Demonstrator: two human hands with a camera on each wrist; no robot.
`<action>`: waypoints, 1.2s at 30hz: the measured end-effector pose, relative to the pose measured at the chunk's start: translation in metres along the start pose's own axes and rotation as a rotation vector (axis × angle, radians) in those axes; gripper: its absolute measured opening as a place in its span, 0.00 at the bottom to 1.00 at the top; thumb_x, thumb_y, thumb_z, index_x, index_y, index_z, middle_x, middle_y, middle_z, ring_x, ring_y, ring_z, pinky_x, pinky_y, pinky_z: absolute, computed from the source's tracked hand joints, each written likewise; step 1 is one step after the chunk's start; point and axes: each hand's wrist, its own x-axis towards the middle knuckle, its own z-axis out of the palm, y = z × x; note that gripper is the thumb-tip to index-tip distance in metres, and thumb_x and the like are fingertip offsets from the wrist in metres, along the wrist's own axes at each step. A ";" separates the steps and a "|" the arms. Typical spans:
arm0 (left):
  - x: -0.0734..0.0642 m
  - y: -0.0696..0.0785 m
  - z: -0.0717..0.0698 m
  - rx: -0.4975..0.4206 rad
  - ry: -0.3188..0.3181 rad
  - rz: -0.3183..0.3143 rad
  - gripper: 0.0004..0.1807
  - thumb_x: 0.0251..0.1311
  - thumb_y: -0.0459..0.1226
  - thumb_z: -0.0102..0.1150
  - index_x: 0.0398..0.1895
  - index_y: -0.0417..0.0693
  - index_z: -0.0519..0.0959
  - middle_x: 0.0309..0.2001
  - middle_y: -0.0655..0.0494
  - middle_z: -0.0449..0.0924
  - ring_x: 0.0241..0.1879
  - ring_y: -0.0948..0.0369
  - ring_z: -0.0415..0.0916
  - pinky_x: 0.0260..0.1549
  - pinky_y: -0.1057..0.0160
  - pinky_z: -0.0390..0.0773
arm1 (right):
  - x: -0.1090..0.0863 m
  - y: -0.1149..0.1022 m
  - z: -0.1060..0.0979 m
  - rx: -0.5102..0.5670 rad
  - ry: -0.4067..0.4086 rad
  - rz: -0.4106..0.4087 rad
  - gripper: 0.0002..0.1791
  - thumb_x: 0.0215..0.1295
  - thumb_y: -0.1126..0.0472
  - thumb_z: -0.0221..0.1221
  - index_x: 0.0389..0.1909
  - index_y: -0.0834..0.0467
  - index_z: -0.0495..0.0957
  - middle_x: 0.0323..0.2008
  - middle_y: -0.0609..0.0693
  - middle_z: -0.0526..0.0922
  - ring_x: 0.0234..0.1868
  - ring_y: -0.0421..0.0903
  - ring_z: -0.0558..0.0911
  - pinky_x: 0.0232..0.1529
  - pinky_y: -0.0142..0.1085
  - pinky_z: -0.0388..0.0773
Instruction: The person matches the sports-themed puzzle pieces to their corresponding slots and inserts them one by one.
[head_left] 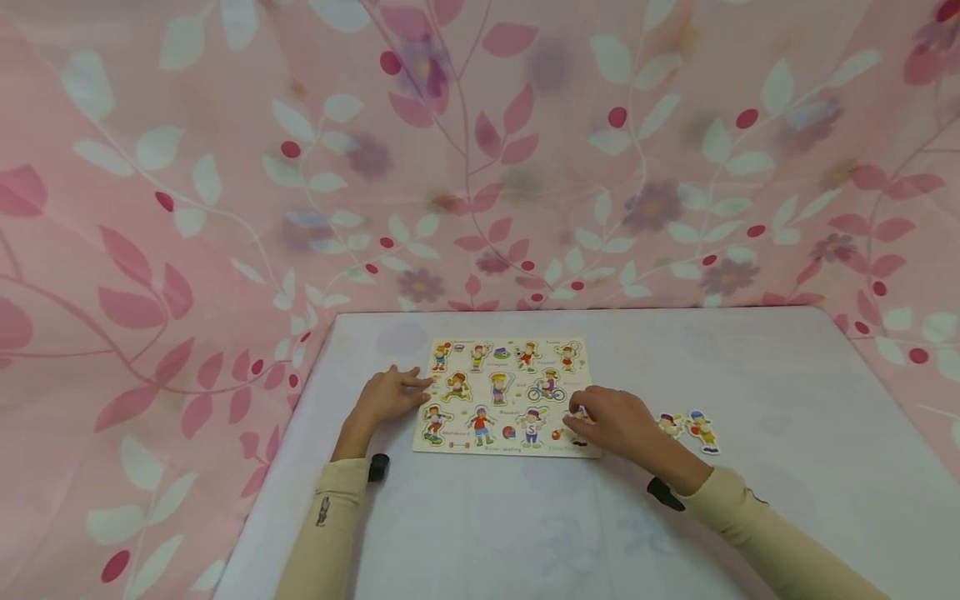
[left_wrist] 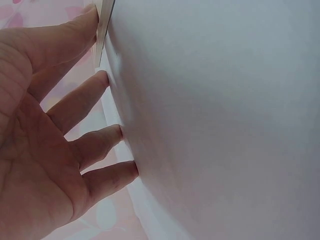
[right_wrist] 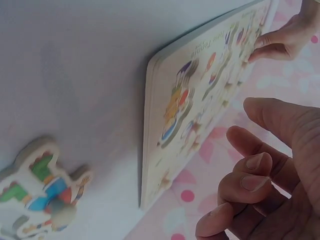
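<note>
A pale wooden puzzle board (head_left: pixel 476 392) lies on the table, filled with figures of children doing sports. My left hand (head_left: pixel 390 396) is at its left edge, fingers spread; in the left wrist view the thumb (left_wrist: pixel 75 32) touches the board's edge and the other fingertips meet the tabletop. Over the lower right corner hovers my right hand (head_left: pixel 615 417), thumb and index finger apart, holding nothing. Below it the table-tennis figure piece (right_wrist: pixel 175 112) sits on the board, partly covered by the hand in the head view.
Two loose figure pieces lie right of the board: one with a blue cap (head_left: pixel 702 432), and another (head_left: pixel 670 424) partly behind my right wrist. The white-covered table (head_left: pixel 510 525) meets a pink floral curtain (head_left: pixel 480 167) at the back and left.
</note>
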 end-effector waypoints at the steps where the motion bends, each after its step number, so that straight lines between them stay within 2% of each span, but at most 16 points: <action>1: 0.000 0.000 0.000 0.002 0.001 0.000 0.19 0.59 0.46 0.68 0.53 0.55 0.85 0.63 0.49 0.74 0.67 0.31 0.56 0.64 0.38 0.60 | -0.001 0.002 -0.001 0.001 0.005 -0.003 0.08 0.60 0.51 0.68 0.34 0.49 0.82 0.22 0.38 0.71 0.21 0.37 0.67 0.22 0.33 0.64; 10: 0.002 0.000 0.002 0.015 -0.007 0.016 0.19 0.60 0.46 0.67 0.55 0.55 0.84 0.63 0.48 0.73 0.67 0.30 0.56 0.63 0.37 0.60 | -0.019 0.020 -0.012 0.003 -0.014 0.061 0.09 0.59 0.52 0.69 0.35 0.50 0.81 0.21 0.40 0.69 0.22 0.39 0.67 0.22 0.34 0.64; 14: 0.002 0.000 0.001 0.019 -0.008 0.001 0.19 0.60 0.46 0.67 0.54 0.55 0.84 0.64 0.49 0.73 0.67 0.30 0.55 0.63 0.37 0.59 | -0.027 0.029 -0.012 0.002 -0.025 0.082 0.09 0.59 0.53 0.69 0.36 0.51 0.82 0.22 0.40 0.70 0.23 0.40 0.68 0.23 0.34 0.66; 20: 0.001 0.000 0.001 0.016 -0.008 0.002 0.19 0.60 0.47 0.67 0.54 0.55 0.84 0.63 0.49 0.73 0.67 0.30 0.55 0.64 0.37 0.59 | -0.039 0.040 -0.010 -0.005 -0.009 0.069 0.10 0.58 0.54 0.69 0.37 0.52 0.82 0.23 0.39 0.73 0.24 0.38 0.69 0.23 0.32 0.68; 25: 0.002 -0.002 0.002 0.015 -0.003 0.006 0.19 0.60 0.47 0.67 0.54 0.56 0.84 0.63 0.50 0.74 0.67 0.31 0.56 0.63 0.37 0.59 | -0.045 0.049 -0.010 -0.009 0.008 0.073 0.10 0.58 0.55 0.69 0.39 0.53 0.82 0.24 0.40 0.74 0.24 0.38 0.70 0.23 0.32 0.68; 36: 0.001 0.000 0.002 0.005 -0.009 -0.004 0.19 0.60 0.47 0.67 0.54 0.55 0.84 0.64 0.49 0.73 0.67 0.31 0.55 0.64 0.36 0.58 | -0.057 0.062 -0.013 0.004 -0.010 0.151 0.09 0.59 0.55 0.68 0.37 0.53 0.82 0.21 0.40 0.71 0.23 0.39 0.69 0.21 0.34 0.67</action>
